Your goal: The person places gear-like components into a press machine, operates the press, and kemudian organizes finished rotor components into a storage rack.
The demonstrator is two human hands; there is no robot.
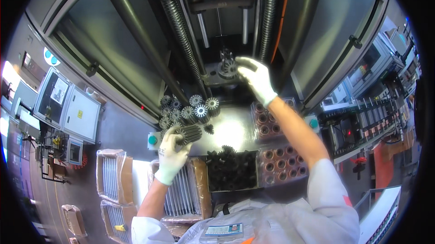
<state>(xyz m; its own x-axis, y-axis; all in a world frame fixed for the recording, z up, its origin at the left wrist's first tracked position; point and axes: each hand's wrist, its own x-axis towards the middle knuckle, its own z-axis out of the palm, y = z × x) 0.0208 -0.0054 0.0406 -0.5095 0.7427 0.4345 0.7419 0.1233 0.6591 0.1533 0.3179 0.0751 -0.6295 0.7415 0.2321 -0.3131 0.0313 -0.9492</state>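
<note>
My left hand (170, 151), in a white glove, is closed around a slotted metal rotor core (190, 134), which lies on its side above the left of the worktable. My right hand (256, 77), also gloved, reaches into the press with fingers apart. Its fingertips are beside a slotted part (230, 68) on the press fixture (219, 79); whether they touch it I cannot tell. A cluster of upright rotor cores (200, 111) stands at the table's back left. A small dark toothed piece (208, 128) lies near them.
Copper-coloured rings fill plastic trays (282, 165) on the right. A black box (232, 170) holds dark toothed pieces. Metal shafts lie in a carton (182, 194) by my left forearm. Green buttons (152, 140) flank the shiny worktable (229, 131). Press columns (136, 31) rise beyond.
</note>
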